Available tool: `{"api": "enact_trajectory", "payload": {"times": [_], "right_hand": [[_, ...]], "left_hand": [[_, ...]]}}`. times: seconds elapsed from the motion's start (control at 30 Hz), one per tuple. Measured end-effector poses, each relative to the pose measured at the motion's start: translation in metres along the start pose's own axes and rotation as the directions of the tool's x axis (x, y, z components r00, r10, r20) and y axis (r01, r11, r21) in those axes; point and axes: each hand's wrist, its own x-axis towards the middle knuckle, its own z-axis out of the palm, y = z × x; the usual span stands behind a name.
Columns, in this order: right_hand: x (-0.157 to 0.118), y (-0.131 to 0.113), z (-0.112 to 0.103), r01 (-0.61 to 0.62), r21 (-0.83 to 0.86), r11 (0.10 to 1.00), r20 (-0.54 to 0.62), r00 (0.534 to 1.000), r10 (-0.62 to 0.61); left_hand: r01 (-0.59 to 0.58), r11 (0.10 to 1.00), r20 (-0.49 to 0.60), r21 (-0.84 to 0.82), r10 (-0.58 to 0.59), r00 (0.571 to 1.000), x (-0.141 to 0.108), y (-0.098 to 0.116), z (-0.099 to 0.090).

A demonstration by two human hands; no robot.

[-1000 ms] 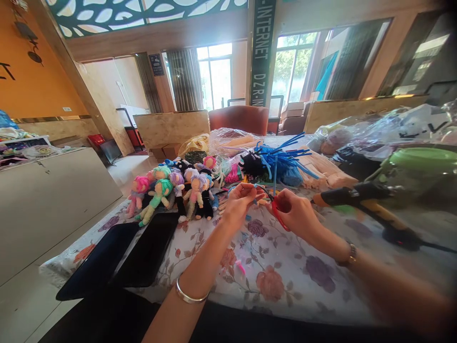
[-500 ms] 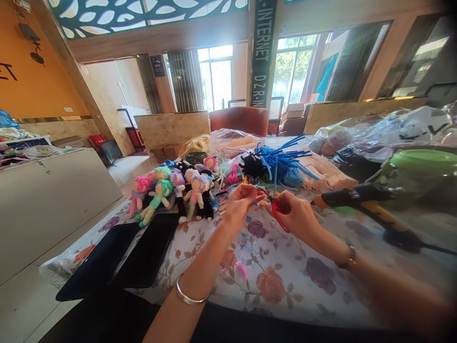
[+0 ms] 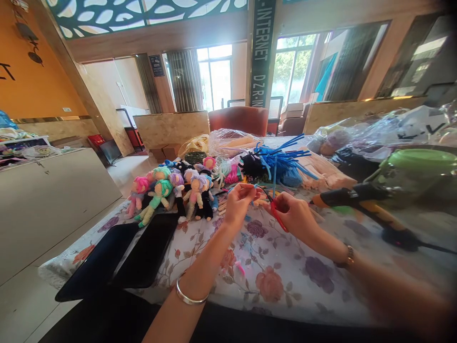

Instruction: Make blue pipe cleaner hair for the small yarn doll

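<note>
My right hand [image 3: 294, 214] grips red-handled scissors [image 3: 275, 210] over the flowered tablecloth [image 3: 282, 276], blades pointing left toward my other hand. My left hand [image 3: 238, 201] pinches a short blue pipe-cleaner piece [image 3: 254, 189] at its fingertips, right at the scissor tips. A heap of blue pipe cleaners [image 3: 283, 159] lies just behind both hands. Several small yarn dolls [image 3: 171, 188] with coloured hair lie in a pile to the left.
A glue gun [image 3: 360, 200] with a cord rests at the right beside a green container [image 3: 416, 166]. Two dark flat devices [image 3: 121, 259] lie at the table's left front corner. Plastic bags [image 3: 374, 128] and cream sticks [image 3: 328, 174] crowd the back.
Both hands have drifted slightly away and upward over the cloth, staying together with the scissors at the blue piece. Nothing else has moved.
</note>
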Motion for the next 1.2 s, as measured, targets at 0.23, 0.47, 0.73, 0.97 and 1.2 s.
{"api": "enact_trajectory", "payload": {"times": [0.23,0.47,0.73,0.97,1.2], "right_hand": [[-0.0012,-0.0024,-0.0012,-0.046,0.075,0.996,0.039,0.998,0.043],[-0.0023,-0.0028,0.0006,-0.104,0.151,0.983,0.105,0.991,0.088],[-0.0038,-0.0019,0.0022,-0.18,0.216,0.96,0.175,0.974,0.143],[-0.0051,-0.0049,0.0025,-0.213,0.268,0.94,0.232,0.961,0.151],[-0.0059,-0.0024,0.005,-0.217,0.299,0.929,0.246,0.958,0.145]], "left_hand": [[-0.007,0.992,-0.019,0.129,0.009,1.0,0.0005,0.0012,0.0005],[-0.026,0.973,-0.033,0.228,0.034,0.999,0.0019,-0.0025,-0.0031],[-0.116,0.911,-0.007,0.395,0.13,0.992,0.0007,0.0001,-0.0049],[-0.101,0.903,-0.012,0.418,0.116,0.993,-0.001,0.0026,-0.003],[-0.09,0.918,-0.01,0.387,0.102,0.995,-0.0012,0.0024,-0.0026]]}}
